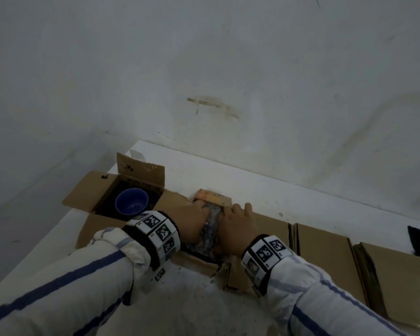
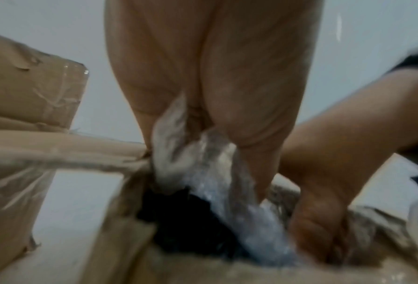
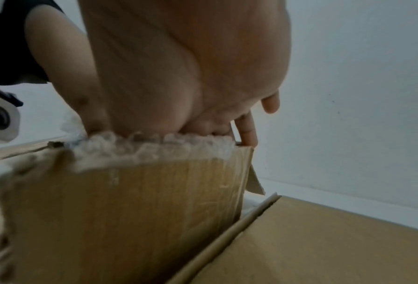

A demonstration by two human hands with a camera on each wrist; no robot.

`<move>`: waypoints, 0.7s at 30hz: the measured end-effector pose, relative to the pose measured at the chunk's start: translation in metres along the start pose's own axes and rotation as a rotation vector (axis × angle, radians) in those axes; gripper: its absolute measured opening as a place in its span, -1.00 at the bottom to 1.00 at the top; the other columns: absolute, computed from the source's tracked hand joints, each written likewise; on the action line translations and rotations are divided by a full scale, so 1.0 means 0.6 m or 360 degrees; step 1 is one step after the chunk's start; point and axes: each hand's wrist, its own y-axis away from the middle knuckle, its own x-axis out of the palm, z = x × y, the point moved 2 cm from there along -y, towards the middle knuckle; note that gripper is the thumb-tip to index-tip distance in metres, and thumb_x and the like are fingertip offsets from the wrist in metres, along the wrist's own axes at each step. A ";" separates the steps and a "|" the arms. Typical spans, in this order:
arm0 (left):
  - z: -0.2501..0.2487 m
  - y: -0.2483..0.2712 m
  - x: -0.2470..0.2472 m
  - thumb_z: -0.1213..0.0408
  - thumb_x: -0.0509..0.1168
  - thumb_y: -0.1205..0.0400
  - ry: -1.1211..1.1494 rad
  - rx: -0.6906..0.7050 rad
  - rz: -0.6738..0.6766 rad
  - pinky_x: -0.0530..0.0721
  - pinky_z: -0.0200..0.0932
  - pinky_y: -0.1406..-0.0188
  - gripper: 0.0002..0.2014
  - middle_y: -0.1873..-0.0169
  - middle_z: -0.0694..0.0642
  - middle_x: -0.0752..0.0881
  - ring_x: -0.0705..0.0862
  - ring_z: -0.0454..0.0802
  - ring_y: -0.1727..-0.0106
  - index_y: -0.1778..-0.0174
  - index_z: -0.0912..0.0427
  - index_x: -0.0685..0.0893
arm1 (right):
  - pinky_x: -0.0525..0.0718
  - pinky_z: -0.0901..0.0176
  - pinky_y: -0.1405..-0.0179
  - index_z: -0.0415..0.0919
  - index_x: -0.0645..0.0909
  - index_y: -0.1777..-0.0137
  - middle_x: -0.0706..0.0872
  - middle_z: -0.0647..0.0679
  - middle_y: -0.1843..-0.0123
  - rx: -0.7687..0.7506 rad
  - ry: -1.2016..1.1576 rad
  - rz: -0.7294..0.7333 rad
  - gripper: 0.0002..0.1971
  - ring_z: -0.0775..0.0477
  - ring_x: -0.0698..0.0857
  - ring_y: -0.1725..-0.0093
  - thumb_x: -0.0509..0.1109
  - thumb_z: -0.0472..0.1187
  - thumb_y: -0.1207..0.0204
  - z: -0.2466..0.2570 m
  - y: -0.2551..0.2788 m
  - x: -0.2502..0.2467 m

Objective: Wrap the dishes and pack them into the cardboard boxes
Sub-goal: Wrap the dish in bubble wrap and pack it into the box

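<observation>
- Nearest you, both sleeves reach forward over the white surface [image 1: 192, 299], so your wrists meet over one open cardboard box [image 1: 199, 260].
- Your left hand [image 1: 192, 223] has its fingers curled round the bubble-wrapped dish [image 1: 210, 226]; the left wrist view shows wrap bunched between finger and thumb. That grip probably keeps the wrap from springing loose as the bundle goes down.
- Your right hand [image 1: 238, 226] lies on the other side of the same bundle, fingers reaching forward over its far edge. From the right wrist view the fingertips curl down just past the box wall, against the wrap. Whether they pinch it or only press it, you cannot tell from here.
- The wrapped dish sits between your two hands, partly down in the box mouth, its dark inside showing below. It looks like you are seating it, not yet letting go.
- The torn box rim [image 3: 154, 159] crowds the wrap, so a snag on the way in is possible.
- To your right, closed brown boxes [image 1: 325, 258] lie side by side on the surface.
- Further off to the left, a second open box [image 1: 102, 190] holds a blue bowl [image 1: 131, 201], upright and seemingly unwrapped, so that one may yet need wrapping.
- Beyond everything stands the plain white wall [image 1: 228, 57].
</observation>
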 end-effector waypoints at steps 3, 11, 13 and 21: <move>0.007 0.014 -0.023 0.26 0.25 -0.65 0.0109 -0.0012 -0.0193 0.42 -0.18 -0.26 -0.61 -0.33 0.12 0.42 0.48 0.13 -0.36 -0.40 0.23 0.46 | -0.02 -0.36 -0.51 -0.13 0.26 -0.56 0.40 -0.16 -0.47 0.0003 -0.0159 0.0004 -0.07 -0.28 0.28 -0.46 0.35 0.39 -0.28 -0.010 0.006 0.002; 0.019 0.035 -0.027 0.07 0.28 -0.59 -0.0698 -0.0127 -0.0003 0.43 0.20 -0.27 -0.62 -0.31 0.15 0.48 0.42 0.22 -0.31 -0.31 0.07 0.53 | 0.01 -0.42 -0.49 -0.01 0.28 -0.53 0.45 -0.09 -0.47 -0.0015 -0.0257 0.0232 -0.28 -0.27 0.31 -0.48 0.36 0.24 -0.43 -0.041 0.008 -0.023; 0.014 0.036 -0.019 0.09 0.24 -0.58 -0.0709 -0.0118 -0.0081 0.44 0.25 -0.25 -0.67 -0.27 0.13 0.52 0.43 0.24 -0.30 -0.24 0.06 0.57 | 0.02 -0.41 -0.49 -0.07 0.25 -0.56 0.42 -0.13 -0.48 -0.0024 -0.0146 0.0217 -0.19 -0.29 0.31 -0.47 0.38 0.29 -0.38 -0.029 0.007 -0.019; -0.010 0.034 -0.012 0.25 0.15 -0.67 -0.0824 -0.0074 0.0040 -0.17 0.46 -0.56 -0.64 -0.39 0.20 0.53 0.13 0.27 -0.60 -0.39 0.21 0.50 | 0.00 -0.35 -0.53 -0.27 0.22 -0.55 0.39 -0.22 -0.45 0.0048 -0.0025 -0.0085 -0.13 -0.29 0.28 -0.46 0.25 0.36 -0.43 0.018 0.014 0.005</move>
